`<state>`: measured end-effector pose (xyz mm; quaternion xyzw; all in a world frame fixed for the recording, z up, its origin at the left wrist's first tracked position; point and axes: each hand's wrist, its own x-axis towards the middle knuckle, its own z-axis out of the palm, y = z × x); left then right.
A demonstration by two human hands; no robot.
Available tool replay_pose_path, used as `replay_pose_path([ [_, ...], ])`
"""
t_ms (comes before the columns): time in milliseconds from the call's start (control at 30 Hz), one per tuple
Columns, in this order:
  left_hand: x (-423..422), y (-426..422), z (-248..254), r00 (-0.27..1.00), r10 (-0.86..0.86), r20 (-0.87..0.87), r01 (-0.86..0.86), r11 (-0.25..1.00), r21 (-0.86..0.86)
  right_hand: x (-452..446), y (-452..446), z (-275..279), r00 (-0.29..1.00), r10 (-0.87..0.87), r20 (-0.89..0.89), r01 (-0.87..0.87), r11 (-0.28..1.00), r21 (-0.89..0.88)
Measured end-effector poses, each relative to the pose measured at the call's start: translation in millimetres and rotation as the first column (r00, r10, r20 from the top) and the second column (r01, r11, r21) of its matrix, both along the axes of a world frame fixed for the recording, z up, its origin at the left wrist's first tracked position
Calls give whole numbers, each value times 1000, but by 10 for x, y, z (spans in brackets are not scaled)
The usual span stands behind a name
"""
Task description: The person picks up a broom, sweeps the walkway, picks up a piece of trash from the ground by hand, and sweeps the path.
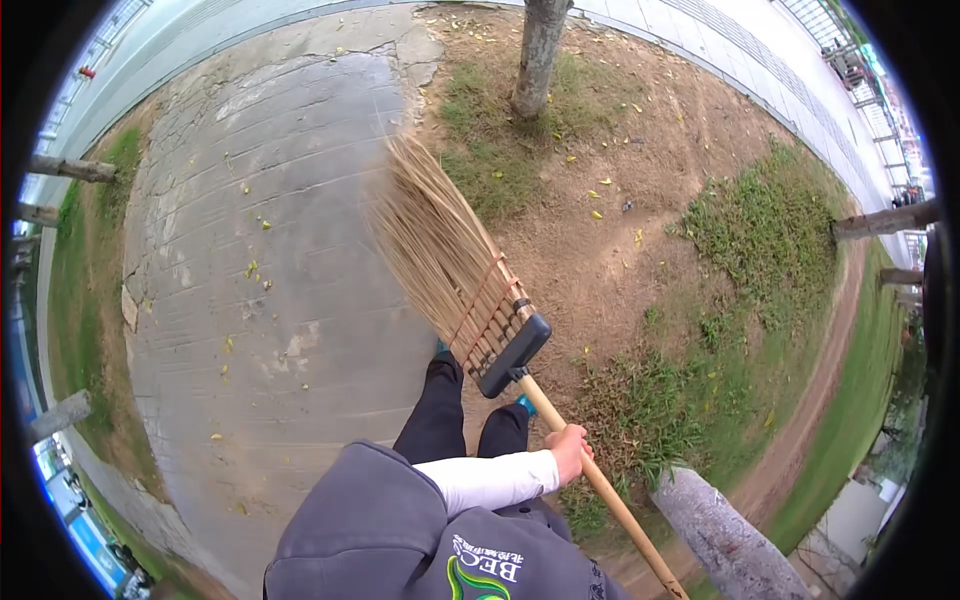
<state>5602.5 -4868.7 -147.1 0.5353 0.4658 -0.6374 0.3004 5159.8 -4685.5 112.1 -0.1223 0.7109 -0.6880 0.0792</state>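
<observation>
My left hand (pixel 568 453) is closed around the pale wooden handle (pixel 625 518) of a large broom. Its white sleeve crosses in front of my body from the left. Above the hand, a black clamp (pixel 515 355) joins the handle to wide tan bristles (pixel 435 240), bound with reddish cord. The bristles fan up and left over grey pavement near the dirt edge, their tips blurred. The handle's lower end runs out of the frame at the bottom. My right hand does not show.
Cracked pavement (pixel 270 280) with scattered yellow leaves lies left. Dirt and grass patches (pixel 765 225) are at right. One tree trunk (pixel 540 60) stands ahead, another (pixel 725 535) at lower right. More trunks line both sides. My dark-trousered legs are below the bristles.
</observation>
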Motion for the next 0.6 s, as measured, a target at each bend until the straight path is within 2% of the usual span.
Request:
replay_pose_path([
  [67,-28,-31,251,999,-34,-33,29,991,-127,99,-54,88,998,60,2,-60,997,-45],
  [133,-116,-10,494,988,-45,-145,-3,949,-315,150,-59,205,996,87,3,-87,995,-58],
  [167,-180,-19,614,968,-24,-251,-71,931,-359,136,-62,257,996,86,-9,-86,994,-66],
  [267,-383,19,818,853,-2,-522,-234,892,-387,103,4,535,996,65,-62,-69,995,-70],
  [333,-532,60,642,757,11,-653,-296,897,-328,47,58,739,994,46,-103,-54,996,-73],
  [400,-613,92,205,727,74,-682,-255,952,-169,9,104,829,993,52,-107,-62,994,-92],
  [433,-606,108,-42,811,75,-580,-199,968,-153,-15,127,831,993,72,-94,-82,990,-113],
  [467,-426,112,-148,836,38,-548,-169,967,-191,-22,78,778,991,112,-77,-121,984,-127],
  [500,-287,146,-208,877,89,-473,-155,982,-104,-9,74,703,987,154,-50,-160,975,-151],
  [600,183,295,-236,889,149,-433,-224,966,-126,192,11,361,960,273,67,-256,947,-196],
])
